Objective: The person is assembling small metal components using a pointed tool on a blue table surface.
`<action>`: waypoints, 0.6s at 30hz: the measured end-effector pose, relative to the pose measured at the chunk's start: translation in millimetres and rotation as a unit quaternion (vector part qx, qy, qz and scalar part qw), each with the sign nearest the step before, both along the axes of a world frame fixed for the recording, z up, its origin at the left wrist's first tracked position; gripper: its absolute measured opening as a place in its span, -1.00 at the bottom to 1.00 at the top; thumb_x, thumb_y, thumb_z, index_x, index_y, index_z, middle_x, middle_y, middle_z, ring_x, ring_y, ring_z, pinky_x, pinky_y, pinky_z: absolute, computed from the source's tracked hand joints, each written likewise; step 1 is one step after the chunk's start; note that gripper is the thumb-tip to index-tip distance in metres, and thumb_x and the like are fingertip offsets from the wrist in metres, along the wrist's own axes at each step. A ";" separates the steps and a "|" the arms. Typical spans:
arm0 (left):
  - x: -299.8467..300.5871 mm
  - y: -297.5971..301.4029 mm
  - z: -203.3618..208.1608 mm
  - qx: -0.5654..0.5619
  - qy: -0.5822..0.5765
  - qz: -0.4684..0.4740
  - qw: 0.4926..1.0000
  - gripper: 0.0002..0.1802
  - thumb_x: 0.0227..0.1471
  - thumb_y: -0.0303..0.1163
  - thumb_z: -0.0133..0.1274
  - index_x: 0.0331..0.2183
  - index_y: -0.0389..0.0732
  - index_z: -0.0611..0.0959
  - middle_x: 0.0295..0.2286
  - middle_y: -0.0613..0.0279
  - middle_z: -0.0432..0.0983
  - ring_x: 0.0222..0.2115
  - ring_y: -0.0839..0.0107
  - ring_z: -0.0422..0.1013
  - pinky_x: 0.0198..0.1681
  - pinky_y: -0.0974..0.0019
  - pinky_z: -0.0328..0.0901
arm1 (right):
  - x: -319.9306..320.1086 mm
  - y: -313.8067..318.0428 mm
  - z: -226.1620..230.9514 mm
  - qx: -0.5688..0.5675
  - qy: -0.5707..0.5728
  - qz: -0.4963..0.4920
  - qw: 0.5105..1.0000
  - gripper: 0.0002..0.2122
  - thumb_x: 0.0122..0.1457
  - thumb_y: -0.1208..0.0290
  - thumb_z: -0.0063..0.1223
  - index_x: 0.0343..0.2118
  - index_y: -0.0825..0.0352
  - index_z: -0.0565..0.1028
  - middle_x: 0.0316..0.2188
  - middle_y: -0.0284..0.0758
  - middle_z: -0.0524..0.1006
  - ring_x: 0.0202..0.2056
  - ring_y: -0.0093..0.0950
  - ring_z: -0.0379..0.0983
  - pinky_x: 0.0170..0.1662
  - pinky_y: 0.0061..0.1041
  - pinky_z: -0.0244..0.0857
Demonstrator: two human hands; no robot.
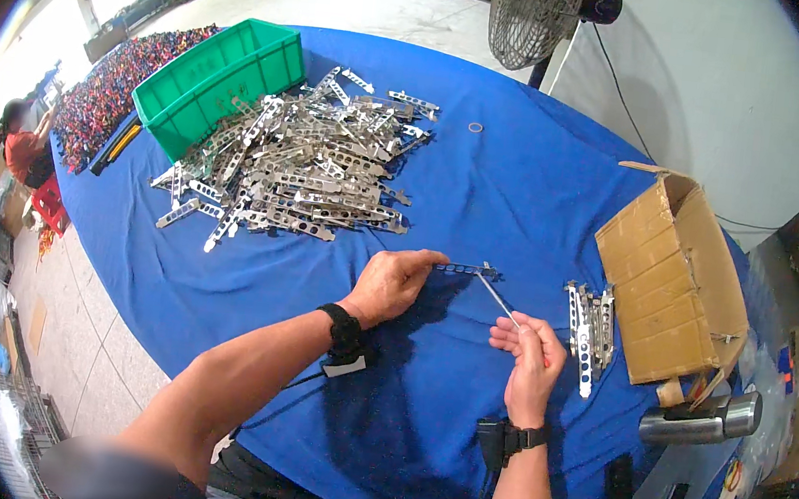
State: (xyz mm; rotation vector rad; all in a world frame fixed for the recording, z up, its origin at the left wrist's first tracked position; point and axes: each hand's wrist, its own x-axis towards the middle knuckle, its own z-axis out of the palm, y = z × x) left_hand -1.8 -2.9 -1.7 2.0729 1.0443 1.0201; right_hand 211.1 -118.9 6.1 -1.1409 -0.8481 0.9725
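My left hand pinches one end of a perforated metal strip, which points to the right above the blue cloth. In my right hand is a thin metal rod, and its far tip meets the strip's right end. What kind of tool the rod is cannot be made out. A large heap of similar perforated metal strips lies beyond my left hand. A smaller stack of strips rests just right of my right hand.
A green plastic crate stands behind the heap, near a mass of small multicoloured pieces. On the right are an open cardboard box and a steel flask lying on its side. A fan stands past the table; a person sits far left.
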 end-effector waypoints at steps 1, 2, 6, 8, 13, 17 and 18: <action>1.1 -0.6 2.2 0.005 -0.005 0.000 1.000 -0.78 0.19 -0.46 -0.04 -0.16 -0.21 0.65 -0.66 0.06 0.40 -0.66 0.43 0.34 -0.53 0.27 0.29 | -0.8 0.7 0.5 -0.001 0.002 -0.012 1.000 -0.79 0.28 0.52 -0.16 -0.19 0.52 0.51 -0.33 -0.09 0.60 -0.36 -0.35 0.59 -0.24 -0.40 0.52; 1.5 -1.5 4.4 0.004 -0.005 -0.001 1.000 -0.78 0.19 -0.46 -0.04 -0.16 -0.21 0.65 -0.66 0.06 0.40 -0.66 0.43 0.34 -0.53 0.27 0.29 | -1.1 1.1 0.5 -0.002 0.005 -0.024 1.000 -0.79 0.28 0.52 -0.15 -0.19 0.51 0.51 -0.33 -0.09 0.60 -0.36 -0.35 0.59 -0.24 -0.41 0.52; 0.6 -1.6 5.0 -0.033 0.025 0.005 0.999 -0.76 0.13 -0.46 -0.03 -0.17 -0.17 0.65 -0.44 -0.08 0.56 -0.40 -0.03 0.52 -0.36 0.09 0.38 | -1.5 0.7 0.5 -0.012 -0.005 0.007 1.000 -0.80 0.28 0.51 -0.12 -0.20 0.51 0.52 -0.32 -0.11 0.60 -0.35 -0.37 0.59 -0.24 -0.41 0.51; 1.2 -1.2 3.1 -0.022 0.016 0.002 1.000 -0.76 0.13 -0.47 -0.02 -0.17 -0.17 0.65 -0.44 -0.08 0.56 -0.40 -0.03 0.52 -0.35 0.09 0.38 | -3.2 1.3 -0.4 0.030 -0.014 -0.017 0.999 -0.80 0.29 0.49 -0.09 -0.20 0.50 0.53 -0.32 -0.13 0.60 -0.34 -0.39 0.58 -0.24 -0.42 0.50; 0.5 1.3 -3.3 0.025 -0.003 -0.004 1.000 -0.78 0.18 -0.48 -0.03 -0.15 -0.21 0.64 -0.54 -0.02 0.51 -0.57 0.31 0.46 -0.44 0.25 0.35 | -4.4 2.1 2.8 0.006 -0.041 -0.038 0.998 -0.79 0.29 0.49 -0.08 -0.18 0.51 0.53 -0.32 -0.15 0.60 -0.32 -0.39 0.58 -0.22 -0.44 0.50; 0.7 -1.0 3.4 0.009 0.012 -0.004 1.000 -0.77 0.17 -0.48 -0.03 -0.15 -0.21 0.64 -0.57 -0.01 0.50 -0.59 0.30 0.45 -0.45 0.23 0.34 | -0.4 0.0 -1.1 0.012 -0.061 0.007 0.998 -0.77 0.31 0.47 -0.10 -0.15 0.53 0.53 -0.29 -0.13 0.60 -0.30 -0.38 0.58 -0.20 -0.44 0.49; 1.5 -2.1 6.4 -0.011 0.021 -0.001 1.000 -0.77 0.14 -0.47 -0.02 -0.16 -0.19 0.65 -0.50 -0.04 0.53 -0.49 0.13 0.48 -0.40 0.17 0.37 | -0.4 0.1 -1.1 0.012 -0.061 0.007 0.998 -0.77 0.31 0.47 -0.10 -0.15 0.53 0.53 -0.29 -0.13 0.60 -0.30 -0.38 0.58 -0.20 -0.44 0.49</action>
